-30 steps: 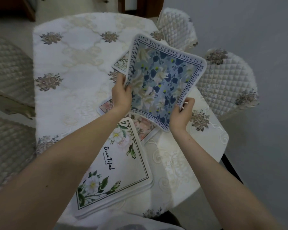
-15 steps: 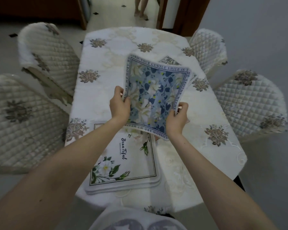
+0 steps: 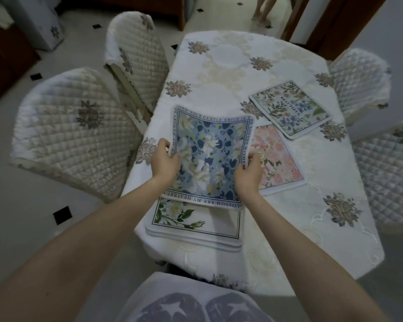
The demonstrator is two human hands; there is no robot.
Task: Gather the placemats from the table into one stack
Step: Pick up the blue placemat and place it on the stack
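Observation:
A blue floral placemat (image 3: 209, 156) with lettering round its border is held by both hands. My left hand (image 3: 164, 161) grips its left edge and my right hand (image 3: 248, 174) grips its right edge. It hangs low over a stack of white placemats with green leaves (image 3: 196, 226) near the table's front edge, covering the stack's far half. A pink floral placemat (image 3: 279, 159) lies flat to the right, partly hidden by my right hand. Beyond it lies a placemat with green and blue flowers (image 3: 291, 109).
The table wears a white embroidered cloth (image 3: 230, 66). Quilted chairs stand at the left (image 3: 75, 133), at the far left (image 3: 137, 56) and on the right (image 3: 386, 173). A person's legs (image 3: 263, 10) stand in the doorway beyond the table.
Both hands have brought the blue placemat down and toward me, over the white stack. The camera has swung right, so the pink and the green-blue placemats now show.

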